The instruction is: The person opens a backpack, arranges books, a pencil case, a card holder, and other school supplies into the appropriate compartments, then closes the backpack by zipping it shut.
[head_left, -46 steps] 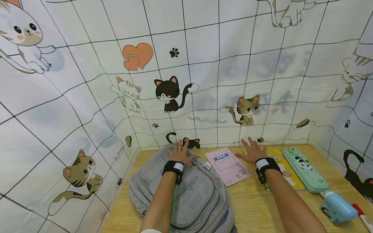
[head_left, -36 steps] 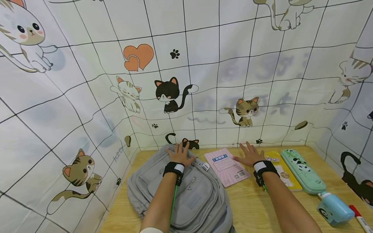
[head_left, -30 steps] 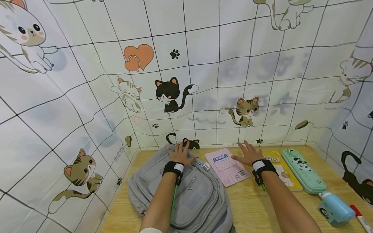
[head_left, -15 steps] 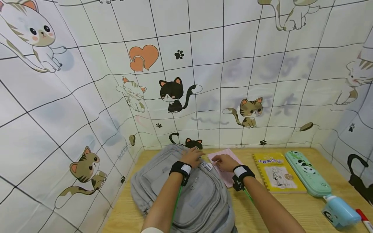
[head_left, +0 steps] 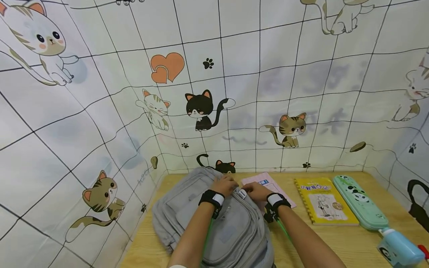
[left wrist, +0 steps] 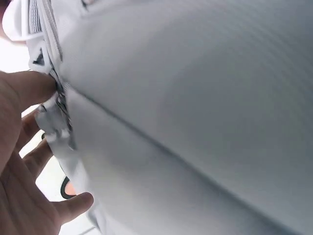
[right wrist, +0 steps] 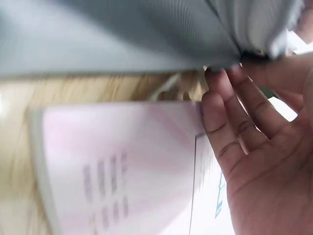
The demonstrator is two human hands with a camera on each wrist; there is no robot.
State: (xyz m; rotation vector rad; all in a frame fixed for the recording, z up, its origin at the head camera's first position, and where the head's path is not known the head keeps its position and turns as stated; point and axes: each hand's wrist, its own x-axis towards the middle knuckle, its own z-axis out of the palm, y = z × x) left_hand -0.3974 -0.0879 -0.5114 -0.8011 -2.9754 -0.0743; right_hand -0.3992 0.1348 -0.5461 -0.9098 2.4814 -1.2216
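Grey fabric bunches at the fingers of the left hand point(head_left: 225, 185), which pinches the zipped upper edge of a large, grey, soft-sided backpack point(head_left: 234, 230); in the left wrist view its thumb presses beside the zip point(left wrist: 63, 105) while the other fingers spread behind the edge. Close to it, the right hand point(head_left: 257, 191) has thumb and forefinger brought together on the same edge, its other fingers bent; exactly what they nip is blurred. The backpack lies front upward on a pale wood-grain bench point(head_left: 348, 242), slanting away from the person. As a judgement, the work on the zip looks early: the hold is in place, no gap shows along the edge, and most of its length seems left to be worked. Partly under the right hand lies a thin pink paper-covered book point(head_left: 276, 187), outside the bag. Farther right are a yellow spiral-bound notebook point(head_left: 325, 201), a long mint-green pencil case point(head_left: 360, 201) with panda prints, a light-blue bottle point(head_left: 400, 247) on its side, and a red-ended marker point(head_left: 425, 251), cut off by the frame, all likewise outside it.
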